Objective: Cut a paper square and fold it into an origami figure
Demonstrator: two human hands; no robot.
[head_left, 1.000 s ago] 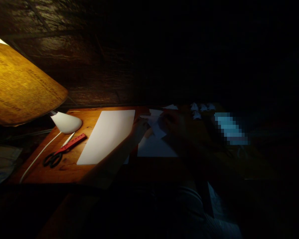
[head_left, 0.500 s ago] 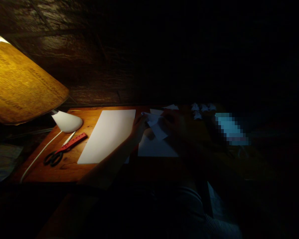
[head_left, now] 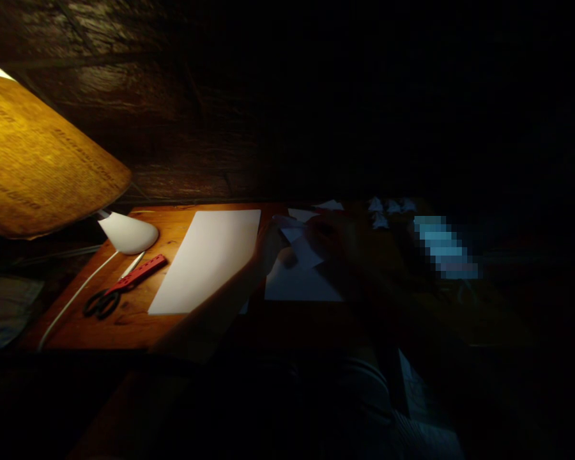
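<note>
A small folded piece of white paper is held up between both hands in dim light. My left hand is closed on its left upper edge. On the paper's right side, my right hand grips it, though its fingers are mostly lost in shadow. Beneath the hands lies a white sheet on the wooden table. Left of it rests a large stack of white paper, partly crossed by my left forearm.
A lamp with a yellow shade and white base stands at the left, its cord trailing forward. Red scissors with black handles lie near it. Several small folded paper pieces sit at the back right, beside a blurred bright screen.
The paper's upper part has been folded or pressed lower between my fingers, and my hands have drawn slightly around it. The things on the table stay where they were.
</note>
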